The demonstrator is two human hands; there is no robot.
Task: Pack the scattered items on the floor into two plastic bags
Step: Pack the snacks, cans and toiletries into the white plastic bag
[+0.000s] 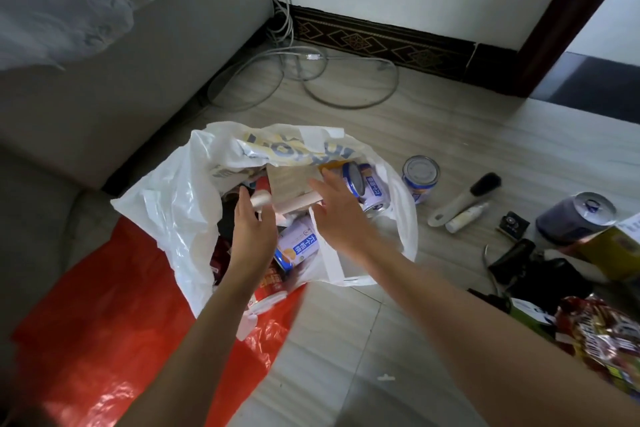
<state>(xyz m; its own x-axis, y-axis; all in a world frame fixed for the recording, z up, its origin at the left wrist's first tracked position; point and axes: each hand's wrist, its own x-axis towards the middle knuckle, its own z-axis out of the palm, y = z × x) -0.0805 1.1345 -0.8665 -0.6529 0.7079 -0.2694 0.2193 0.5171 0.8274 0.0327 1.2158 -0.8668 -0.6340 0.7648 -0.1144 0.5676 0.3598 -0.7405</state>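
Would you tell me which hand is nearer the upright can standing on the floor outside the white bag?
Right hand, left of the can; left hand farther left.

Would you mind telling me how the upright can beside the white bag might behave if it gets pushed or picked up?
The can stands on its flat end on smooth floor, so a low push would probably slide it. A high push might tip it, and then it would likely roll. Its lid looks sealed, so it may be fairly heavy.

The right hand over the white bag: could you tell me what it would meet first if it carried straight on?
Probably the can lying in the white bag, just beyond the right hand; depth is unclear.
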